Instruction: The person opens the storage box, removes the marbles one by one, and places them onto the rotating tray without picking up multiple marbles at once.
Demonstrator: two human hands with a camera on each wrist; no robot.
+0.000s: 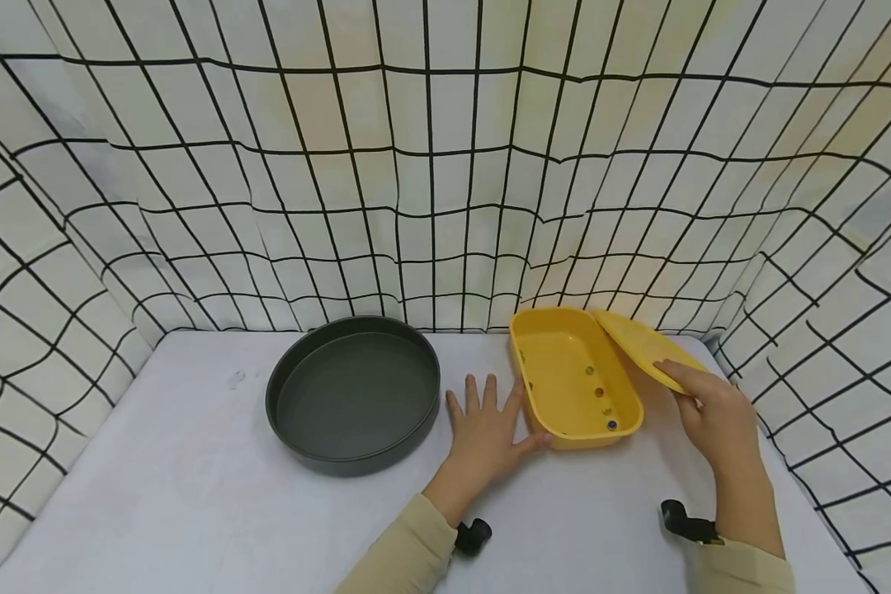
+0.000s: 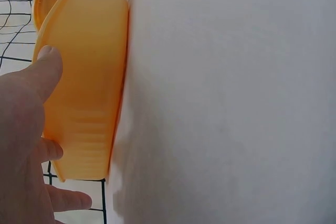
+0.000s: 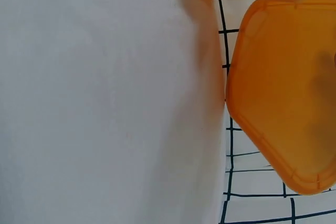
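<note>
A yellow plastic box (image 1: 564, 363) stands uncovered on the white table, with several small marbles (image 1: 599, 393) scattered over its bottom. My left hand (image 1: 483, 433) is spread with straight fingers against the box's left side and near corner; the left wrist view shows the thumb (image 2: 50, 66) on its wall. In my right hand (image 1: 716, 412) is the yellow lid (image 1: 642, 342), pinched at its near edge between thumb and fingers. The lid tilts beside the box's right side, its far end close to the rim. In the right wrist view the lid (image 3: 286, 87) hides most of that hand.
A round dark grey pan (image 1: 352, 388) sits on the table to the left of my left hand. White walls with a black wire grid (image 1: 431, 206) enclose the table (image 1: 193, 495) at the back and both sides. A black wrist camera (image 1: 473, 536) sits at my left cuff.
</note>
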